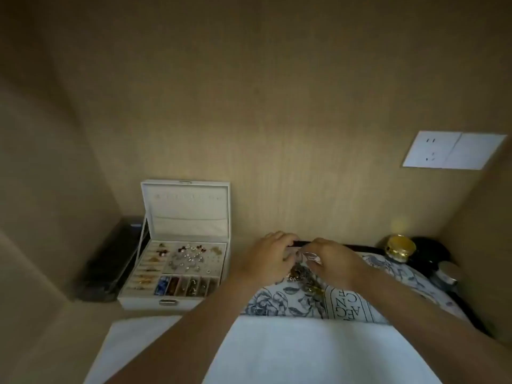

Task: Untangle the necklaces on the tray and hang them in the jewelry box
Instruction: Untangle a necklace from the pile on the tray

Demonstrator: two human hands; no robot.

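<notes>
Brassy necklaces (303, 275), left grip (273, 254), right grip (331, 260) pinching

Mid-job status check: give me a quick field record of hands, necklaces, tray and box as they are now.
left hand: over the tray's far side, fingers curled toward the tangle; grip unclear
right hand: pinches a pale shiny piece at the tangle's top
necklaces: bunched in one tangle on the tray
tray: dark rim, floral cloth inside
jewelry box: left of the tray, lid upright, nothing seen hanging in it
progress: no necklace hung yet
</notes>
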